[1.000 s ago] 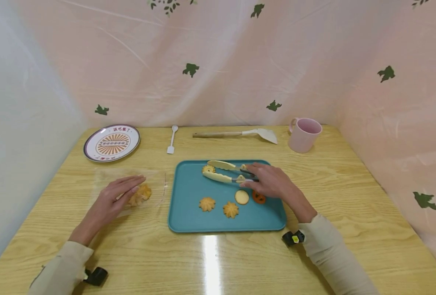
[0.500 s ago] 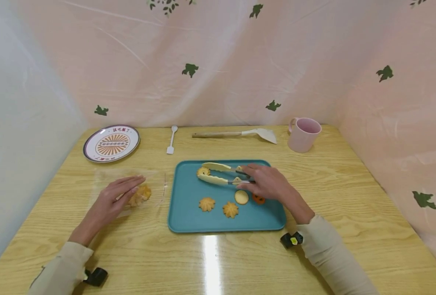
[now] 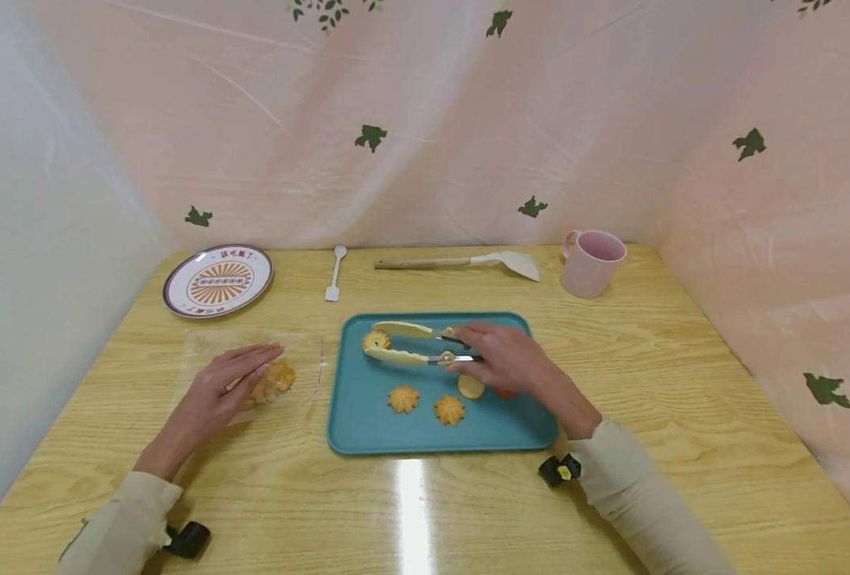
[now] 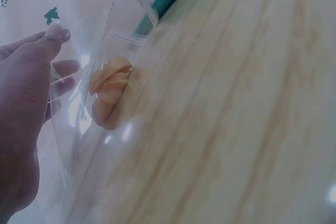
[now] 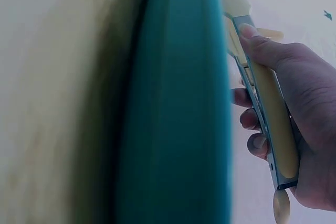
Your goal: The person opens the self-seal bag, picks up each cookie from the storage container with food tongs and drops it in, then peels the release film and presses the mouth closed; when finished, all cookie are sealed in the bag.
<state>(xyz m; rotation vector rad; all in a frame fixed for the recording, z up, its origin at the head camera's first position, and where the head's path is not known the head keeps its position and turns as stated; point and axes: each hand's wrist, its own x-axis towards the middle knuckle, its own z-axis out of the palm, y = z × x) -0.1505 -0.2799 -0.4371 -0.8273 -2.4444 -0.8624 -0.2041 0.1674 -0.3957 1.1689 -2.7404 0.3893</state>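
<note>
My right hand point(image 3: 500, 359) grips the yellow-and-metal tongs point(image 5: 273, 114), whose arms reach left over the teal tray point(image 3: 367, 435). Between the tong tips is a flower-shaped cookie with a dark centre point(image 3: 377, 342), at the tray's upper left. My left hand point(image 3: 220, 383), left of the tray, pinches the film of a clear plastic bag point(image 4: 73, 129). Inside the bag lie golden cookies point(image 4: 109, 90). Lower on the tray are two star-shaped cookies, one left point(image 3: 403, 398) and one right point(image 3: 450, 410). A round pale cookie point(image 3: 471, 388) and an orange piece point(image 3: 506, 394) are partly under my right hand.
Behind the bag stands a patterned white plate point(image 3: 218, 279). Along the table's back lie a small white spoon-like tool point(image 3: 335, 275) and a white spatula with a wooden handle point(image 3: 425, 262). A pink mug point(image 3: 593, 263) stands at the back right, before the curtain.
My right hand has moved left over the tray with the tongs, and the flower-shaped cookie between their tips has shifted left too. The left hand and bag stay where they were.
</note>
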